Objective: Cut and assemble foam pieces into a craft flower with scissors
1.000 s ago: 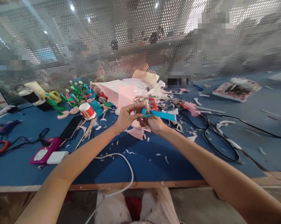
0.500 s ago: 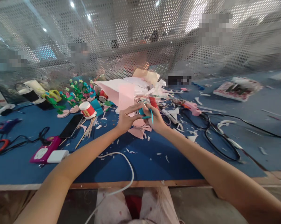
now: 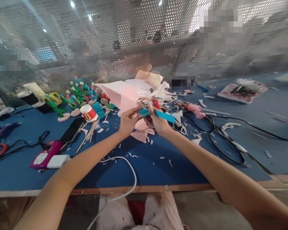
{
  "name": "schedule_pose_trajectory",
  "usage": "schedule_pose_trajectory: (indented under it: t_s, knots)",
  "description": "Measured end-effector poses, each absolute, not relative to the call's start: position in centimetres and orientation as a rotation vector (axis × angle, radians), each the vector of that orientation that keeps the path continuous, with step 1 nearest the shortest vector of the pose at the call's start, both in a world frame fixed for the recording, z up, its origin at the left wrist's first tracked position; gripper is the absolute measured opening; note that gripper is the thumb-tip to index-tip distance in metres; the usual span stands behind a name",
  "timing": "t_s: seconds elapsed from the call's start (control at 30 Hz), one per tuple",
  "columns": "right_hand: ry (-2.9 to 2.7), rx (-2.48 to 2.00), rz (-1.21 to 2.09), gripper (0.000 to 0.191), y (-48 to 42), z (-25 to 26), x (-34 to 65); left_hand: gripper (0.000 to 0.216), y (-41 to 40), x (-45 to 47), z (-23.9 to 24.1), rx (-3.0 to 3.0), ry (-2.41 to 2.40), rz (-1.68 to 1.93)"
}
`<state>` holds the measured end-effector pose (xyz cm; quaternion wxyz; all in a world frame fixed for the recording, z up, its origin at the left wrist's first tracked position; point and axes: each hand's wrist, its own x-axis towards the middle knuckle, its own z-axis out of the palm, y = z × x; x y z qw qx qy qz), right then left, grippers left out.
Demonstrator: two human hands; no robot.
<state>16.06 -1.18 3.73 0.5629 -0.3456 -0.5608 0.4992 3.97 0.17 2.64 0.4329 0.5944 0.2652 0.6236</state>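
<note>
A bright blue strip (image 3: 166, 116), which looks like paper or foam sheet, stretches between my hands above the middle of the table. My left hand (image 3: 128, 122) pinches its left part between thumb and fingers. My right hand (image 3: 159, 123) is closed around the strip, whose free end sticks out to the right past the knuckles. Fingers hide the strip's middle. Just beneath and behind my hands lie pink sheet scraps (image 3: 140, 135) and a pink sheet (image 3: 129, 99).
A red and white paper cup (image 3: 89, 113), thin sticks (image 3: 87, 137) and a phone (image 3: 72, 130) lie left, before small handmade flowers (image 3: 78, 95). Rightward are a pink glue gun (image 3: 196, 110) and black cable (image 3: 216, 143). A white cable (image 3: 132, 169) crosses the front edge; perforated metal (image 3: 134, 38) rises behind.
The blue strip has swung out to the right and now lies lengthwise across my right hand; before, it was bunched between my fingers. Both hands stay in nearly the same place.
</note>
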Motion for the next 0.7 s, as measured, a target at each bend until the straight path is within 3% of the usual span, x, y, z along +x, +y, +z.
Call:
schedule_pose_trajectory:
  t_s: [0.3,0.7]
  knots:
    - [-1.419,-0.782,0.994,0.045,-0.98,4.00,16.26,0.042,0.34,3.97,2.27,1.381,0.683,1.512]
    - [-1.348,-0.710,1.141,0.038,-0.92,3.73,16.18,0.040,0.42,3.82,2.03,1.591,0.665,1.376]
